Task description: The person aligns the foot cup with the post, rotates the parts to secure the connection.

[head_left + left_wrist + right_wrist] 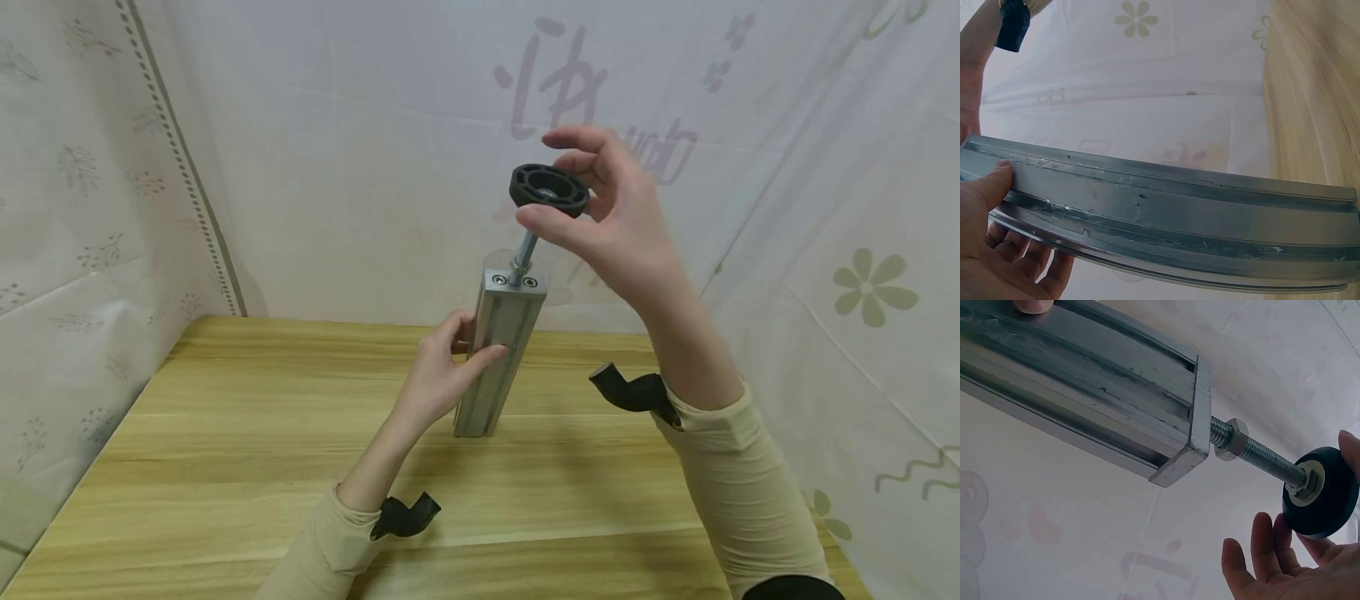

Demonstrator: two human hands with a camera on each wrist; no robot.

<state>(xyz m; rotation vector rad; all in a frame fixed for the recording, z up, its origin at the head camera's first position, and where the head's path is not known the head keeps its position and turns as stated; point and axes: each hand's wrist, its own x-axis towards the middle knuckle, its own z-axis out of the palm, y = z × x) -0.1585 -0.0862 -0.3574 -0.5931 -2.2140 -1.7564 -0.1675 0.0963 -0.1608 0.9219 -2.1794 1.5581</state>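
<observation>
A silver aluminium profile (498, 358) stands roughly upright, its lower end at the wooden tabletop. My left hand (442, 375) grips it around the middle, thumb across the near face. From the screwed end plate (514, 283) on top, a threaded rod (1266, 456) sticks out with a hex nut (1233, 439) close to the plate. At the rod's far end sits a round black levelling foot (549, 190), hollow side up. My right hand (611, 212) pinches the foot's rim between thumb and fingers. In the left wrist view, the grooved faces of the profile (1166, 206) show smears.
The wood-grain table (247, 433) spreads under both arms. A printed white cloth (360, 167) hangs behind and along both sides. Black curved mounts (630, 392) stick out from the sleeves at both wrists.
</observation>
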